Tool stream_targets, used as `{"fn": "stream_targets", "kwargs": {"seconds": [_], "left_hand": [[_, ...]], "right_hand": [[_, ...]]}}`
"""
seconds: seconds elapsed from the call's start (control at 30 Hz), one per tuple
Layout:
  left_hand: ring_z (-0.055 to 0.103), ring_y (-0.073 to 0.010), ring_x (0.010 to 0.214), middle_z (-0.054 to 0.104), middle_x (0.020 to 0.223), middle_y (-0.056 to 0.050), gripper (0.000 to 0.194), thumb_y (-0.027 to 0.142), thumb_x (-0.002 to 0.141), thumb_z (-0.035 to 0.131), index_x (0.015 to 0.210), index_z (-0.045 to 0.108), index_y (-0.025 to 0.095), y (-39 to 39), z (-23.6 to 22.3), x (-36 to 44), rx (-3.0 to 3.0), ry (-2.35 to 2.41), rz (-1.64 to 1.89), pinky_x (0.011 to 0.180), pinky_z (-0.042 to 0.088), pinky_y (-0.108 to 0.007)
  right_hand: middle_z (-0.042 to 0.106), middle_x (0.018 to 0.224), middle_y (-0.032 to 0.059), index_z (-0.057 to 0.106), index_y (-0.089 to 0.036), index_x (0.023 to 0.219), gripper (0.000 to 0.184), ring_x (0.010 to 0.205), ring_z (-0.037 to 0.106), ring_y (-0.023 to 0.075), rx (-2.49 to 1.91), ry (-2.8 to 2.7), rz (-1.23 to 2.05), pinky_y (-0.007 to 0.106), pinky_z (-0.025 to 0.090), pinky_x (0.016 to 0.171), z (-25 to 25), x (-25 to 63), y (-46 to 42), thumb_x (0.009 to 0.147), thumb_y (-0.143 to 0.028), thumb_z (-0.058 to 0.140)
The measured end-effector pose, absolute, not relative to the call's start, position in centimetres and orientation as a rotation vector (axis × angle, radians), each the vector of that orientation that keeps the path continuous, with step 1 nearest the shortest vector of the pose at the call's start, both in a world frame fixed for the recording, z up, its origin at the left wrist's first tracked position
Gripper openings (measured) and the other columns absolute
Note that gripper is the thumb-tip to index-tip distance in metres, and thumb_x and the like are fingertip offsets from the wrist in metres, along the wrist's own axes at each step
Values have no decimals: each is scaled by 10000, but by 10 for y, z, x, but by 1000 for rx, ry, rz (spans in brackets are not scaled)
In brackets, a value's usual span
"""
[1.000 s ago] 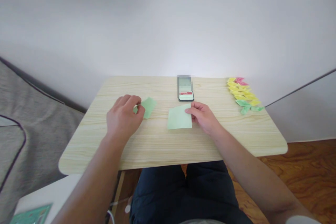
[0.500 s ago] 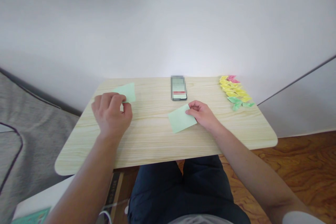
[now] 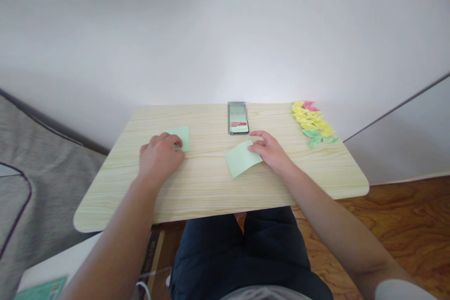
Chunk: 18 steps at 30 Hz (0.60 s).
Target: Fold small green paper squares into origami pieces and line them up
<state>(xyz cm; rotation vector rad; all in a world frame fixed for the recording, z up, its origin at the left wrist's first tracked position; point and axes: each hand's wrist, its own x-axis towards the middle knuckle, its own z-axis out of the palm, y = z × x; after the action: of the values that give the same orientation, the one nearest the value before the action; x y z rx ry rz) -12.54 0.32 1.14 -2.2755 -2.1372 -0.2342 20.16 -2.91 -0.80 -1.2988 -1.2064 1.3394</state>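
My left hand (image 3: pixel 160 157) is on the left of the tabletop, its fingers curled over a small green sheet of paper (image 3: pixel 183 138). The sheet's far and right parts show; the rest lies behind my fingers. Nearer the middle, my right hand (image 3: pixel 272 152) pinches the right corner of a second green sheet of paper (image 3: pixel 242 158) between thumb and fingers. That sheet is tilted and slightly bowed, with its index-side finger stretched out past the corner.
A phone (image 3: pixel 238 119) lies at the back middle of the wooden table (image 3: pixel 211 197). Several folded paper pieces, yellow (image 3: pixel 312 119), pink (image 3: pixel 310 106) and green (image 3: pixel 315 138), line up at the back right. A white wall (image 3: pixel 225 33) rises behind the table.
My left hand moved left and away with its sheet, then came back a little nearer and right, lower to the table. The right sheet turned; my right index finger has lifted off it.
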Motion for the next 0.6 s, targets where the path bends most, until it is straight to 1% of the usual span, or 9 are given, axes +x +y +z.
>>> {"fn": "stream_targets", "kwargs": {"seconds": [0.07,0.1,0.17,0.2,0.27,0.33,0.4,0.47,0.6], "left_hand": [[570,-388,1163,679,1174,-118,256,181,775,565,969,722,235,-4,17,-116,-2279,-2112,-284,969,433,-569],[568,-387,1175,677,1194,-111,238,199,786,577,972,721,236,-8,20,-109,-2279,-2091,-372,993,430,-578],[571,-348,1194,680,1200,-80,229,216,835,568,1013,709,246,-19,23,-91,-2336,-1998,-647,1052,429,-554],[581,-312,1191,685,1193,-65,241,199,844,564,1036,702,246,-24,23,-81,-2430,-1914,-797,1078,435,-514],[577,-259,1231,667,1249,-49,320,161,856,557,1133,690,250,-32,20,-60,-2687,-1721,-1024,1122,439,-445],[535,-251,1312,616,1365,-33,452,136,850,567,1265,662,287,-38,15,-43,-2893,-1608,-1124,1170,406,-453],[527,-249,1333,584,1416,-28,499,135,849,591,1312,651,313,-40,10,-31,-3026,-1561,-1219,1179,402,-458],[559,-231,1295,607,1373,-31,448,146,868,613,1278,681,312,-40,8,-25,-3097,-1523,-1350,1154,426,-425],[631,-184,1112,658,1157,-32,229,198,898,660,1079,772,281,-39,13,-21,-3061,-1514,-1581,1026,484,-341]], "right_hand": [[644,655,-62,627,-259,1154,440,602,582,155,-1277,-1182,1371,271,407,585,-6,202,-29,728,-247,735],[655,666,-56,641,-253,1128,418,611,587,156,-1258,-1168,1393,272,411,590,-5,203,-28,723,-245,740],[677,699,-42,666,-238,1062,363,629,598,155,-1206,-1126,1435,272,425,603,-5,203,-28,710,-242,757],[686,715,-37,673,-231,1034,344,637,603,154,-1179,-1095,1458,272,432,609,-5,204,-27,703,-240,767],[702,745,-30,677,-223,997,324,651,611,151,-1129,-1029,1501,268,444,619,-4,206,-27,692,-239,784],[709,762,-29,676,-220,976,314,651,609,144,-1090,-978,1543,261,447,619,-4,208,-28,687,-242,796],[702,749,-35,673,-219,961,310,637,600,136,-1066,-953,1580,251,439,604,-2,211,-29,682,-249,803],[687,724,-43,668,-220,953,310,625,592,131,-1051,-936,1614,244,431,587,-1,213,-30,676,-252,805],[667,706,-44,662,-216,928,278,617,596,128,-1079,-992,1638,246,452,584,1,213,-31,691,-253,802]]}}
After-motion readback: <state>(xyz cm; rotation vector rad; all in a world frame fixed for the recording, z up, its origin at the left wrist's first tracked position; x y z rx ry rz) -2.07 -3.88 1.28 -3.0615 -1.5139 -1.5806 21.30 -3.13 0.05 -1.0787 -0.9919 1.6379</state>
